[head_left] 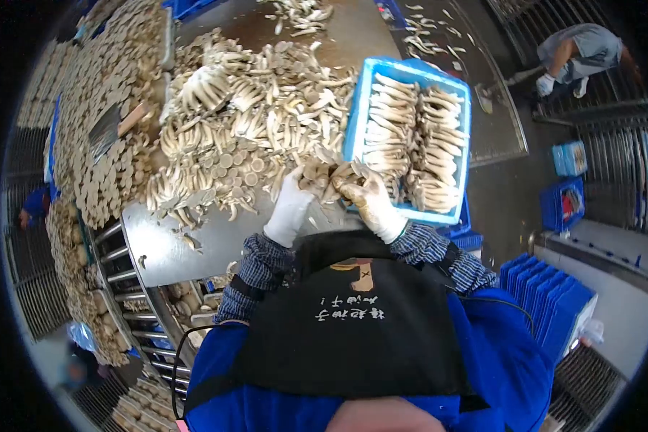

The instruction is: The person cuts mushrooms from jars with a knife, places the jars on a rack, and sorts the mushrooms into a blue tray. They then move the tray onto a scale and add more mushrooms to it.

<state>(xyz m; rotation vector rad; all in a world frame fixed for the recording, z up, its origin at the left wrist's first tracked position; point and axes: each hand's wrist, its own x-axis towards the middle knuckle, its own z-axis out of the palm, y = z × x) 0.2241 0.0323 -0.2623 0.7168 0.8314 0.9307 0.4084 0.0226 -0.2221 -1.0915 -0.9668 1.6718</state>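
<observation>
Both of my hands wear white gloves and meet at the near side of a mushroom heap. My left hand (pixel 294 200) has its fingers curled round some grey-brown mushroom caps (pixel 317 173). Close beside it, my right hand (pixel 371 198), its glove stained brown at the fingers, grips mushrooms (pixel 344 177) by their caps. Loose pale-stemmed mushrooms (pixel 245 119) pile up beyond my hands and to the left. Right of my right hand stands a light blue crate (pixel 351 137) with mushrooms (pixel 389 122) laid in two rows, caps toward the middle.
A cleaver (pixel 106 133) with a wooden handle lies on mushroom blocks (pixel 111 173) at the left. Roller rails (pixel 119 263) run below them. Blue crates (pixel 543 299) are stacked at right. Another person (pixel 582 54) bends over at upper right. The metal table (pixel 165 252) spans the middle.
</observation>
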